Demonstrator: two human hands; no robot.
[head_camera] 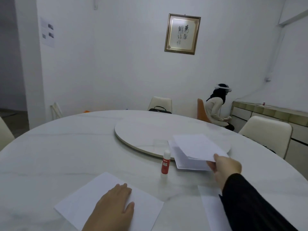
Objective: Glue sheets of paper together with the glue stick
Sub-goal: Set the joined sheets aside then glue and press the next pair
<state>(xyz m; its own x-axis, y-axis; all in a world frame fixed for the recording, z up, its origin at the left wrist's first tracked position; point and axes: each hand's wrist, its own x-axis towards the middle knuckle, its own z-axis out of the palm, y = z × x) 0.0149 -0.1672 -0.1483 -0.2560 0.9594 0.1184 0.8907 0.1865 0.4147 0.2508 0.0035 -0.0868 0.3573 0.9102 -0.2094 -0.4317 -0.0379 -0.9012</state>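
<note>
Nearest, the left hand [115, 204] lies flat with straight fingers pressing on a single sheet of paper [80, 202] at the near left of the round white tabletop [66, 147]. At the near right another sheet [211, 207] lies partly under the dark sleeve [250, 205] of the right arm. Farther out, the right hand [225, 169] pinches the near corner of the top sheet [198, 147], lifted off a stack of paper [188, 162]; the fingers under the sheet are hidden, so the exact grip is hard to tell. The stack rests half on the edge of a round turntable [141, 132]. Just left of the stack the glue stick [165, 162] stands upright with its white cap on, red label facing the camera. Beyond the tabletop stand pale chairs [160, 102], and at the far right a seated person [216, 109] with a headset faces a sideboard [266, 114]. A framed calligraphy picture [182, 34] hangs on the far wall.
</note>
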